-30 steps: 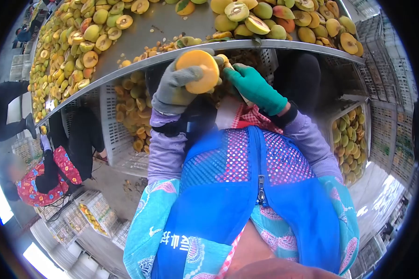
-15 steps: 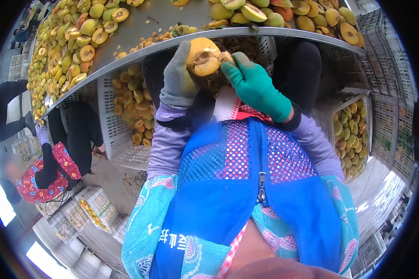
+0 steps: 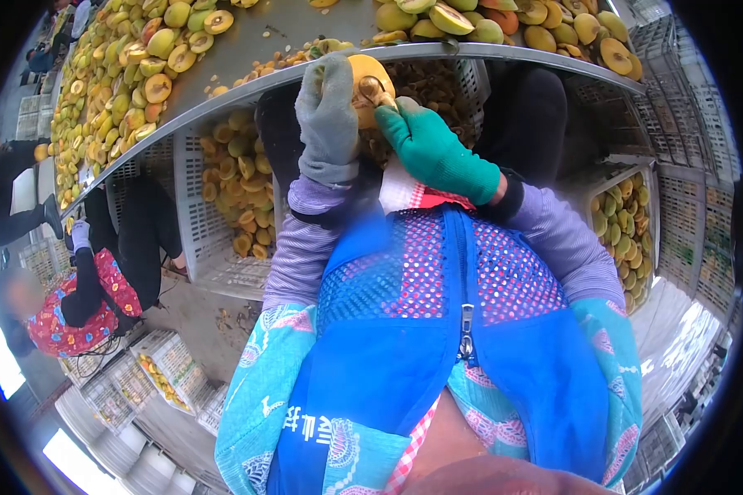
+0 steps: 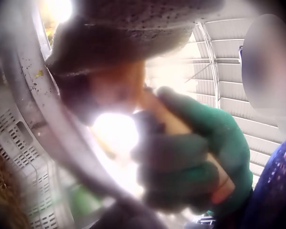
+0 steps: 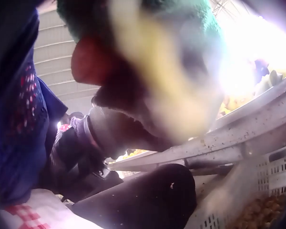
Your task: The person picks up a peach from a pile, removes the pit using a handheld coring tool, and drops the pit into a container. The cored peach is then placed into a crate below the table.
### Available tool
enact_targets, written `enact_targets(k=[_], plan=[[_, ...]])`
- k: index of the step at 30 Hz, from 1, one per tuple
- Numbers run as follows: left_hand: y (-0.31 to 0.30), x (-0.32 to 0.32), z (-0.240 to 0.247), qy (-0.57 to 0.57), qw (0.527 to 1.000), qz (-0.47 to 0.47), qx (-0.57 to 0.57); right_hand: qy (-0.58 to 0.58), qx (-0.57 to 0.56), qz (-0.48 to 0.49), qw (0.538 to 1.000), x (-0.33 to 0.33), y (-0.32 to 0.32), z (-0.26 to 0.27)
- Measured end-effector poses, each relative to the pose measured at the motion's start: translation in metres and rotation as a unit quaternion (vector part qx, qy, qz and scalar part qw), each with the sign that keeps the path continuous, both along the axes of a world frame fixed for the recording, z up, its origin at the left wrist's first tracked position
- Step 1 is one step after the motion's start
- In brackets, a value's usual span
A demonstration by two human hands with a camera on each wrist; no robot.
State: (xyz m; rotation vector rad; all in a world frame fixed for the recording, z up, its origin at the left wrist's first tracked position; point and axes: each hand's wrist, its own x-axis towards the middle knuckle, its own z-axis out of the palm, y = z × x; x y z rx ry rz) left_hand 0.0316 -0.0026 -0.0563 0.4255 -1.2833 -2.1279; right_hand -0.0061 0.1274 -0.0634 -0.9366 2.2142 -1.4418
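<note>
My left hand (image 3: 328, 124), in a grey glove, grips a halved yellow peach (image 3: 363, 68) just below the metal table edge. The cut face with its brown centre is turned toward my right hand (image 3: 444, 155), which wears a green glove. That hand holds a pitting tool by its pale handle (image 4: 174, 119), seen running through the curled green fingers in the left wrist view. A curved metal end (image 3: 375, 86) of the tool sits at the peach's brown centre. In the right wrist view the peach and tool are blurred.
Halved peaches (image 3: 111, 91) cover the metal table (image 3: 264, 33), with more at its right. Crates of peaches stand on my left (image 3: 223, 276) and right (image 3: 623, 239). Below my hands is a crate of brown pieces (image 5: 257, 212). Another person (image 3: 87, 305) sits at the left.
The peach has turned from its smooth orange face to show its brown centre. Both hands have moved slightly up toward the table edge, and the tool's metal end now shows at the centre.
</note>
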Motion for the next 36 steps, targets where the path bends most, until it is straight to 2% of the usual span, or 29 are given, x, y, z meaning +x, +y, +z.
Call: enact_targets(k=[3,5,7,9,12,13,16,19,22,25,28,29,32,33,34,35,36], plan=[[0.001,-0.005,0.000,-0.014,0.999,0.027,-0.043,0.011,-0.055,-0.006,0.998,0.006,-0.005,-0.008],[0.002,-0.007,-0.003,-0.019,0.993,0.054,-0.104,-0.243,-0.072,0.020,0.967,0.007,-0.006,0.006],[0.002,-0.007,0.001,-0.031,0.989,0.059,-0.128,-0.465,-0.119,0.055,0.876,0.008,-0.006,0.019],[0.004,-0.007,0.015,-0.047,0.991,0.042,-0.114,-0.641,-0.194,0.096,0.736,0.008,-0.006,0.027],[-0.007,-0.008,0.011,-0.027,0.998,-0.017,-0.059,-0.734,-0.236,0.145,0.620,0.005,-0.004,0.046],[-0.006,-0.012,0.010,-0.007,0.999,-0.016,-0.043,-0.735,-0.251,0.159,0.610,0.004,-0.004,0.043],[-0.006,-0.015,0.006,-0.015,0.998,-0.018,-0.049,-0.706,-0.225,0.116,0.662,0.011,-0.006,0.046],[-0.009,-0.013,0.004,-0.020,0.998,-0.059,-0.020,-0.735,-0.262,0.138,0.611,0.010,-0.005,0.045],[-0.006,-0.015,0.009,-0.011,0.998,-0.050,-0.036,-0.654,-0.182,0.073,0.731,0.019,-0.008,0.054],[-0.015,-0.012,0.006,-0.051,0.994,-0.093,0.004,-0.746,-0.240,0.157,0.600,0.009,-0.006,0.044],[-0.011,-0.010,0.015,-0.038,0.994,-0.097,0.020,-0.724,-0.246,0.171,0.621,0.012,-0.010,0.044],[-0.011,-0.009,0.015,-0.033,0.994,-0.096,0.046,-0.732,-0.245,0.161,0.615,0.012,-0.011,0.048],[-0.015,-0.003,0.024,-0.035,0.989,-0.078,0.121,-0.766,-0.309,0.272,0.493,0.006,-0.020,0.038],[-0.016,0.001,0.032,-0.044,0.986,-0.062,0.149,-0.765,-0.297,0.275,0.501,0.008,-0.023,0.037],[-0.017,0.005,0.038,-0.053,0.982,-0.045,0.176,-0.741,-0.282,0.267,0.547,0.011,-0.021,0.046],[-0.031,0.012,0.027,-0.027,0.984,0.045,0.168,-0.716,-0.268,0.259,0.591,0.015,-0.015,0.059],[-0.053,0.035,0.027,-0.039,0.988,0.034,0.147,-0.686,-0.256,0.251,0.633,0.017,-0.009,0.067]])
